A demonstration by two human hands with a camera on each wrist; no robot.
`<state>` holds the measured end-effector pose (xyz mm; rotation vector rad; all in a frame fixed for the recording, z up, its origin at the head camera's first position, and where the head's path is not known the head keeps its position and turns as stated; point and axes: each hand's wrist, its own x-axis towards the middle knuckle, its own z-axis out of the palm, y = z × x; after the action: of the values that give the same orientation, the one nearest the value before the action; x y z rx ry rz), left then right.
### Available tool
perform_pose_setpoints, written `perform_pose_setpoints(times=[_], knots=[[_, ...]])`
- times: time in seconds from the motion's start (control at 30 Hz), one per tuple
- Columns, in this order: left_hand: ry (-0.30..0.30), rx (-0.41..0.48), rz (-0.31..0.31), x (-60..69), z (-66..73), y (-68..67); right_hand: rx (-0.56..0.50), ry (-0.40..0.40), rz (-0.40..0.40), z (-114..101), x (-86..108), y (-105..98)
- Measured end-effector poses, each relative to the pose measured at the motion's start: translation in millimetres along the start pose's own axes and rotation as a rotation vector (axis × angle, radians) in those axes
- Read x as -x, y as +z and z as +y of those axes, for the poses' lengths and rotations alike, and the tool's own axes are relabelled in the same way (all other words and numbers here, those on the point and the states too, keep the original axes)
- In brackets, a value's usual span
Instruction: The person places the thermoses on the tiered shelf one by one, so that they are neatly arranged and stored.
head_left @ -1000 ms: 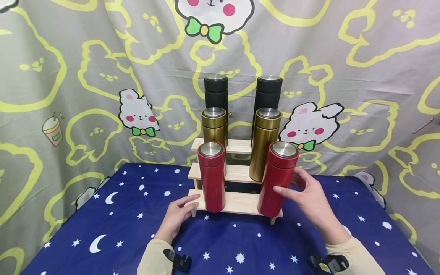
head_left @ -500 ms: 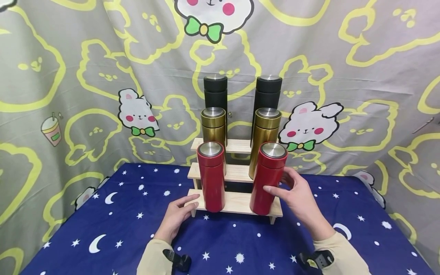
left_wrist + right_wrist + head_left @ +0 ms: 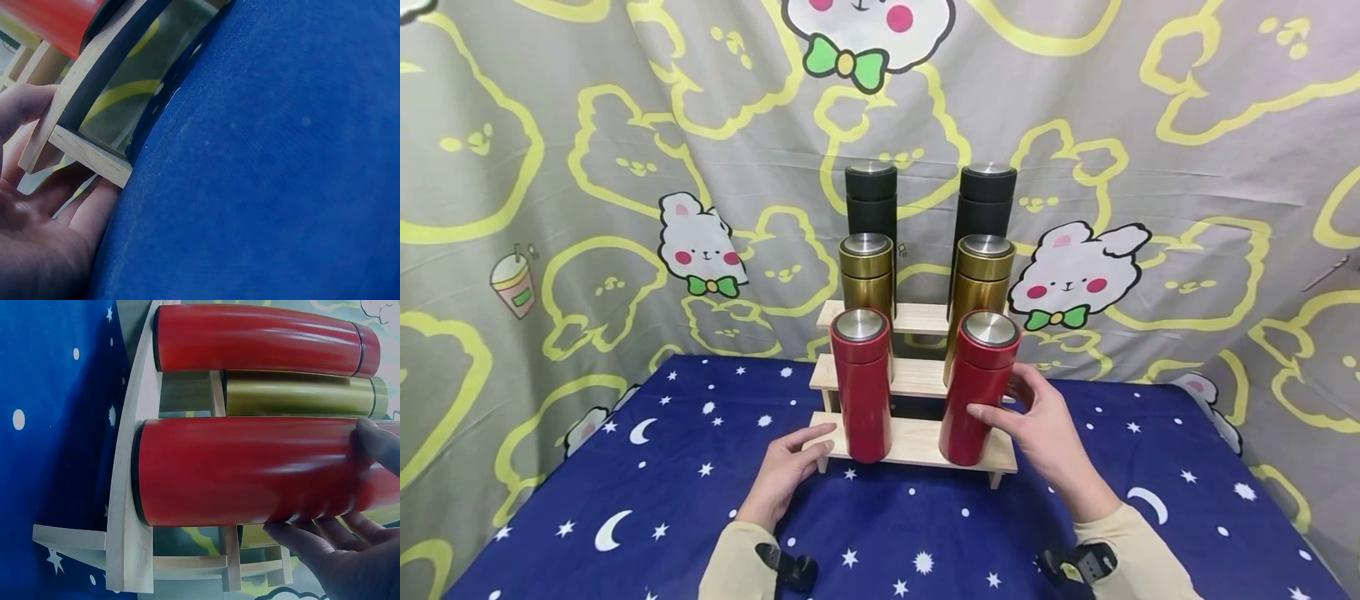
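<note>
In the head view my right hand (image 3: 1047, 429) grips the right red thermos (image 3: 972, 383), thumb at its front and fingers round the far side. That thermos stands upright on the lowest step of the tiered wooden stand (image 3: 917, 442); the right wrist view shows its dark base (image 3: 139, 475) against the board. My left hand (image 3: 786, 467) holds the stand's left end. In the left wrist view its thumb (image 3: 28, 103) lies at the board and its fingers (image 3: 97, 209) touch the leg. A second red thermos (image 3: 865, 400) stands on the lowest step's left side.
Two gold thermoses (image 3: 868, 279) (image 3: 981, 279) stand on the middle step and two black ones (image 3: 872, 200) (image 3: 987, 208) on the top step. The stand sits on a dark blue star-print cloth (image 3: 662, 500). A cartoon-print curtain (image 3: 737, 150) hangs behind.
My right hand has moved the right red thermos leftward along the lowest step, away from its right end and nearer the other red one. The left hand has stayed in place.
</note>
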<state>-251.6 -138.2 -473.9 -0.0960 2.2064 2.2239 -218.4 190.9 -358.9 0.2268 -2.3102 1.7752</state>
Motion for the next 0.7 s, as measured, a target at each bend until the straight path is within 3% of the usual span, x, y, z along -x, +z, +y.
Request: perform_pose_setpoints(times=[0.53,0.7], knots=[[-0.009,-0.013,0.004,0.0,0.9,2.4,0.025,-0.005,-0.004,3.9,-3.1,2.0],[-0.015,-0.012,0.003,-0.7,2.0,0.4,0.018,-0.035,-0.043,5.5,-1.8,-0.8]])
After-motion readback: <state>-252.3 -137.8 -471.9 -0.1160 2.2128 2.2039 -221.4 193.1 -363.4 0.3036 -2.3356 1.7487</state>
